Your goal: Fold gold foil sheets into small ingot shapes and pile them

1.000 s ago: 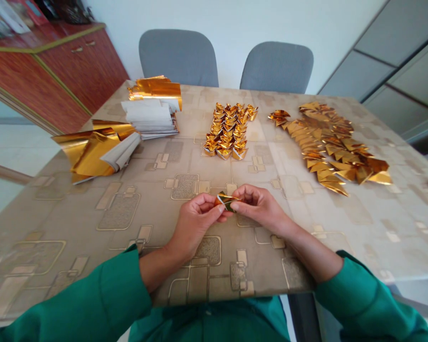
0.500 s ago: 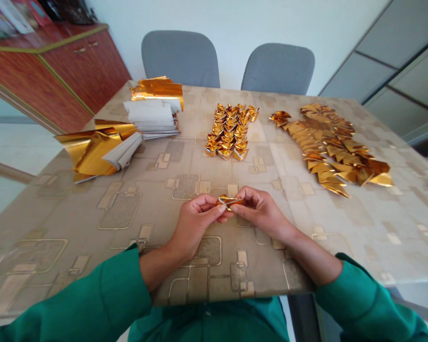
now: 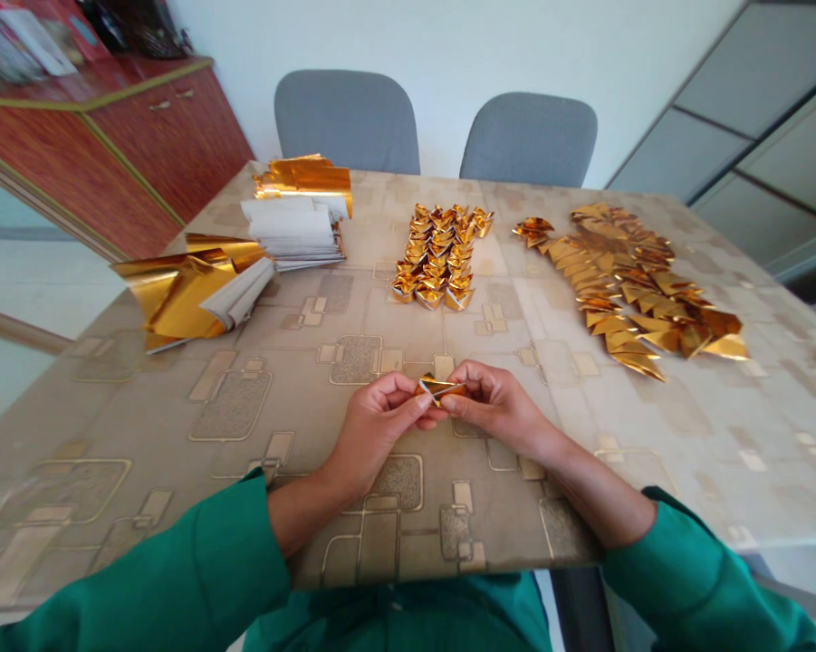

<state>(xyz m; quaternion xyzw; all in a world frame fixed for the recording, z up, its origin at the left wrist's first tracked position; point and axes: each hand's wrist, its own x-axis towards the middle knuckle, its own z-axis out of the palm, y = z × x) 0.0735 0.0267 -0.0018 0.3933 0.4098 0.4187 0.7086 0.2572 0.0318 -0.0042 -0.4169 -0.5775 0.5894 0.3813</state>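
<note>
— Where do we have the small gold foil piece (image 3: 440, 388)?

— Between both our hands, low over the bench (image 3: 177, 435), in the middle and not far from the near edge. Our left hand (image 3: 373, 426) pinches its left end between thumb and forefinger. Our right hand (image 3: 495, 407) pinches its right end the same way. The other fingers of both hands are curled in.

— Does it touch the bench?

— We cannot tell. It is small, and our fingertips cover much of it.

— And what lies around us?

— Straight ahead, well apart from our hands, the folded gold ingots (image 3: 438, 258) stand in close rows running away from us. To their right is a long heap of flat gold triangles (image 3: 635, 290). At the far left there is a stack of white-backed sheets (image 3: 299, 226) with a gold sheet on top. Just beside it, nearer to us, the loose gold sheets (image 3: 183, 294) curl partly open. Two grey chairs (image 3: 346, 122) stand behind the bench, and a red cabinet (image 3: 129, 154) is off to the left. Our green sleeves (image 3: 196, 570) reach down to the wrists.
</note>
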